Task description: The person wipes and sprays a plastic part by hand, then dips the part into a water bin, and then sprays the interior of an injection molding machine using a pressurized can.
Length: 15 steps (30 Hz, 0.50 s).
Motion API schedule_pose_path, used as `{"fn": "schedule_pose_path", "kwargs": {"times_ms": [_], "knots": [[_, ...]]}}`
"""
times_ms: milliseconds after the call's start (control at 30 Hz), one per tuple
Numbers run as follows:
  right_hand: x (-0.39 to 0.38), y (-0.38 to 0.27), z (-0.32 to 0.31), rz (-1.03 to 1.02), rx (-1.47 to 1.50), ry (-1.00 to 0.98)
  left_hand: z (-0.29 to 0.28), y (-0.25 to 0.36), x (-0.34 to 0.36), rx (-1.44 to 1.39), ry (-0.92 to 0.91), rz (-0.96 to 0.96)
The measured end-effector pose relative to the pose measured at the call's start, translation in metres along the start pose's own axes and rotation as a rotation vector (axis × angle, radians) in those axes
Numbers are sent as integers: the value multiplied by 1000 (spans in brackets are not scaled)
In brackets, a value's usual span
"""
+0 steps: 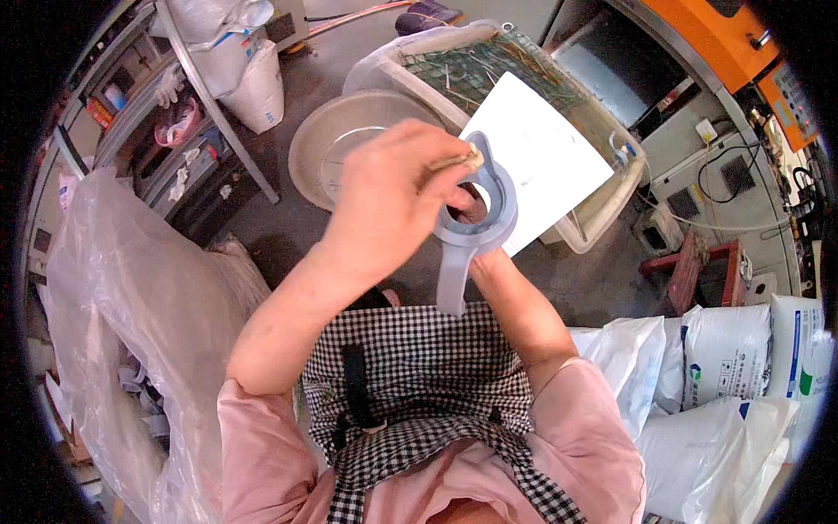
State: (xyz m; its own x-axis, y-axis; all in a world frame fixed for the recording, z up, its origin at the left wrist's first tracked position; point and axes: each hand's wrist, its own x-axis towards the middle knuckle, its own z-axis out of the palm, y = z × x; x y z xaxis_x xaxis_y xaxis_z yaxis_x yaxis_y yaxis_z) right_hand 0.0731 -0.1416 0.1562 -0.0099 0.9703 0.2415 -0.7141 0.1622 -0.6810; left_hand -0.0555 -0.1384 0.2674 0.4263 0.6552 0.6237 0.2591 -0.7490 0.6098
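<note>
In front of me is a grey plastic jug top [501,229], ring-shaped, with a pointed spout at its far side and a handle hanging toward me. My right hand [472,206] holds it from behind and below; some of its fingers show through the ring, and the rest are hidden. My left hand [393,188], slightly blurred, is closed at the ring's left rim beside the spout. Between its fingertips is a small pale thing [474,158], too small to name. A white sheet [550,153] lies beyond the jug top.
Under the sheet stands a large pale tub [572,231] with green netting [480,65]. Left of it is a round beige basin [305,144]. A clear plastic bag [131,262] bulges at my left, white sacks [724,358] at my right. A red stand [690,271] is at far right.
</note>
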Motion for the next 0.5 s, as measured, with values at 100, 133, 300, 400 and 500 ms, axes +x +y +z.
{"fn": "schedule_pose_path", "kwargs": {"times_ms": [100, 133, 300, 400, 500], "knots": [[-5, 14, -11, -24, 50, 21, 19, -7, -2, 264, -33, 255], [-6, 15, -14, -41, 19, 3, 24, -7, -4, 280, -39, 248], [-4, 3, -7, -121, -133, -94, 23, -2, -4, -9, -166, 15], [6, -1, -22, -95, -57, -180, 26, 1, -4, -217, -185, -58], [1, -6, -21, -90, -31, -158, 27, -2, -6, -166, -182, 16]]}}
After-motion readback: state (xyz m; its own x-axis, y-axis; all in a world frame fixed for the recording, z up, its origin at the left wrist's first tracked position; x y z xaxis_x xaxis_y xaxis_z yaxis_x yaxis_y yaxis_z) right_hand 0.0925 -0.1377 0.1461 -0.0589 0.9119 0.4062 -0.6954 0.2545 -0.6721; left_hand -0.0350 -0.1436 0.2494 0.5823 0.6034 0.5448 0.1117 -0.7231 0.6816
